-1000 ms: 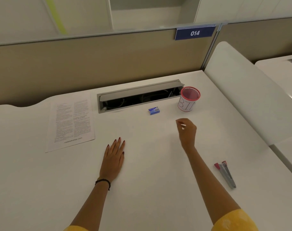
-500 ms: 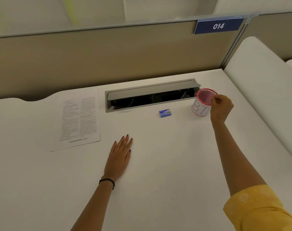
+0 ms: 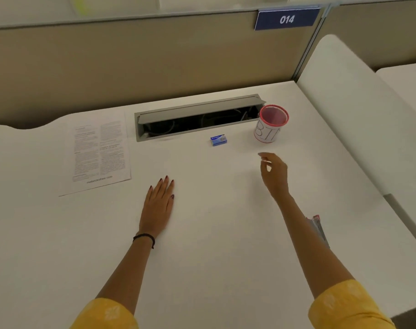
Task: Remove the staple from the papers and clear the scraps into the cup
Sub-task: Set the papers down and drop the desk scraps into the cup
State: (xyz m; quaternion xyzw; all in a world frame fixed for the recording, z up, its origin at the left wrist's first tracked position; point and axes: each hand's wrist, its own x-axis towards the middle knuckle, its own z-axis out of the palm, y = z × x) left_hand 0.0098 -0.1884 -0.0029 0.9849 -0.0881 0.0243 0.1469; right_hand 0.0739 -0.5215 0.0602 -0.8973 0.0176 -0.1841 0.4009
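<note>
Looks near the end, hands off everything.
Papers lie flat far left, staple too small to tell; left hand flat on the desk, fingers straight, holding nothing. Cup upright back right; right hand hovers just short of it, loosely curled, nothing seen in it. Probably only a final check left.
</note>
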